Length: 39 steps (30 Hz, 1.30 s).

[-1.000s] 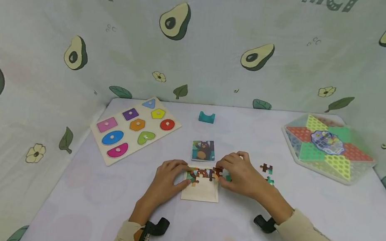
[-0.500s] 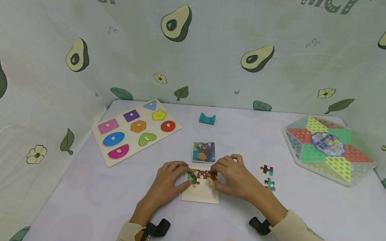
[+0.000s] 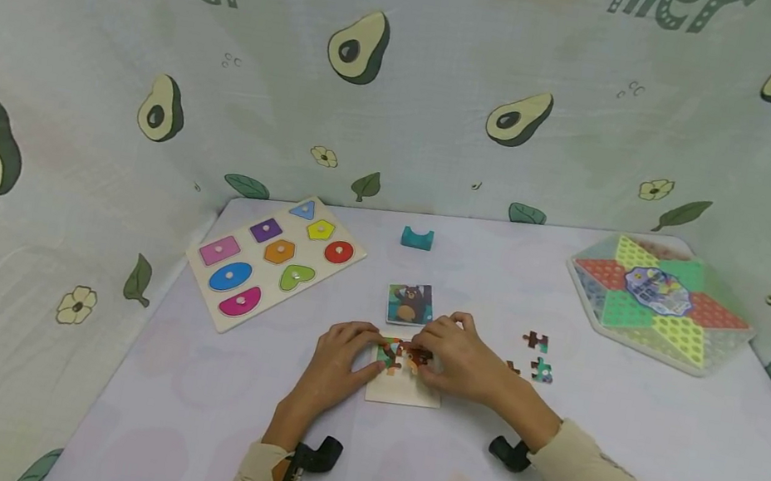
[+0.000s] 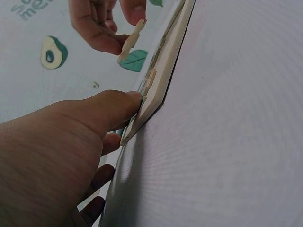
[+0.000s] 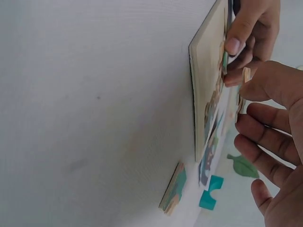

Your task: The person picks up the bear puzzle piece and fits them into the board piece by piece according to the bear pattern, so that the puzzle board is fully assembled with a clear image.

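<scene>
A square wooden puzzle tray (image 3: 402, 393) lies on the table, with bear-picture pieces along its upper and left parts. My left hand (image 3: 336, 359) grips the tray's left edge, thumb on the pieces and fingertips at the border. Between the thumb and fingers of my right hand (image 3: 460, 362) is a jigsaw piece (image 4: 131, 41), which is tilted and raised over the tray's upper right. In the right wrist view the thumb covers much of this jigsaw piece (image 5: 246, 75). From the head, my right hand hides the tray's upper right corner.
Right of my right hand lie a brown loose piece (image 3: 536, 341), a teal one (image 3: 542, 370) and a partly covered one (image 3: 513, 367). A bear picture square (image 3: 410, 304) sits behind the tray. Farther off are a notched teal block (image 3: 417, 238), a shape board (image 3: 323, 270) and a hexagonal game box (image 3: 659, 305).
My right hand has shifted left from the tray's right edge to over its pieces, carrying the jigsaw piece. Its wrist now uncovers more of the loose pieces. My left hand stays on the tray.
</scene>
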Motion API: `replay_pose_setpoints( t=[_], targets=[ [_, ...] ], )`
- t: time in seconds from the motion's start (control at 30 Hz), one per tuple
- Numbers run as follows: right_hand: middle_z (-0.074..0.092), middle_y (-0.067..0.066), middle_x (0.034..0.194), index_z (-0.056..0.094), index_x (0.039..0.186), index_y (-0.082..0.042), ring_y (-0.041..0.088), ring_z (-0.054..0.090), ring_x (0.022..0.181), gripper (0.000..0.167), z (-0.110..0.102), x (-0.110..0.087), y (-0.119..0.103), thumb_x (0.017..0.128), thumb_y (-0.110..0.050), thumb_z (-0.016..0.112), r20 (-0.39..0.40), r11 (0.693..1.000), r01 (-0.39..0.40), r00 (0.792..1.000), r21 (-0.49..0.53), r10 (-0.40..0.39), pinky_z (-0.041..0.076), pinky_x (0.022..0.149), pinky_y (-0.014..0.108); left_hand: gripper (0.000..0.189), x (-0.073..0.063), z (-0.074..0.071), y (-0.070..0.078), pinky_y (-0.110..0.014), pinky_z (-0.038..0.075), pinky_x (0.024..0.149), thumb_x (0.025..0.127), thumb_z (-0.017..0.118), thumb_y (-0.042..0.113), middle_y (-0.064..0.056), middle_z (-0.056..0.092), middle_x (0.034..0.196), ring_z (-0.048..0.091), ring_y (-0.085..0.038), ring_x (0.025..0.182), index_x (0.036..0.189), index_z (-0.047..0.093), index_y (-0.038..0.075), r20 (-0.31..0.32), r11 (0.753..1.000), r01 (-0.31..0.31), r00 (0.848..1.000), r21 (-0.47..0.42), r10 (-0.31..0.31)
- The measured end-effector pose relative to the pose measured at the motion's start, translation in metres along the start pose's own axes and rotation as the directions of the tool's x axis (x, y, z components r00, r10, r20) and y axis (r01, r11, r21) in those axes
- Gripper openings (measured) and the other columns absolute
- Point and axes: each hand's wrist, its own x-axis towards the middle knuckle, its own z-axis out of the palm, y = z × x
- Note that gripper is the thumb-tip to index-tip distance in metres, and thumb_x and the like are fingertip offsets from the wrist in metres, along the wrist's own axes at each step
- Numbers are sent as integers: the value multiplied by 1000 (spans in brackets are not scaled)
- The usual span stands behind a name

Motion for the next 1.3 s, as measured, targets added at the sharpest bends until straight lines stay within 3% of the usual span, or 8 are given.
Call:
replay_pose_setpoints(
  t=[0.2, 0.43, 0.67, 0.97, 1.3],
  targets=[
    [65, -3, 100, 72, 106, -13, 20, 59, 101, 27, 4, 3, -2, 82, -20, 80, 7, 1000, 14, 1000, -7, -14, 37, 93, 51, 33, 0, 1, -1, -54, 30, 109, 92, 73, 34, 0, 56, 134, 43, -26, 129, 123, 68, 22, -19, 1000, -16, 1000, 11, 16],
    [66, -2, 102, 73, 108, -11, 20, 59, 100, 30, 9, 4, -4, 80, -20, 81, 11, 999, 22, 1000, -27, -22, 38, 91, 50, 33, 0, 0, 1, -54, 29, 110, 93, 71, 35, 2, 55, 135, 42, -26, 130, 124, 67, 22, 4, 1000, 1, 1000, 16, -1],
    [65, -4, 100, 72, 103, -15, 19, 59, 100, 24, 11, 7, -6, 81, -18, 80, 13, 999, 23, 1000, -46, -22, 39, 94, 50, 34, 1, -2, 2, -53, 29, 110, 93, 72, 34, 0, 56, 135, 43, -27, 129, 124, 68, 20, 7, 1000, 7, 1000, 20, -7],
    [63, -4, 101, 74, 102, -18, 19, 58, 98, 19, 16, 8, -7, 84, -20, 78, 78, 997, 14, 997, -69, -9, 38, 92, 50, 34, 1, -1, 1, -53, 31, 110, 93, 72, 35, 0, 56, 134, 44, -27, 129, 124, 67, 20, 8, 999, -3, 1000, 39, 2],
    [64, -3, 101, 79, 98, -17, 19, 59, 98, 14, 16, 9, -10, 85, -21, 80, 71, 996, 19, 997, -92, -12, 38, 89, 49, 34, 0, -2, 1, -53, 31, 109, 93, 72, 34, 1, 55, 134, 43, -27, 129, 124, 67, 21, 5, 999, -11, 1000, 48, 11]
  ],
)
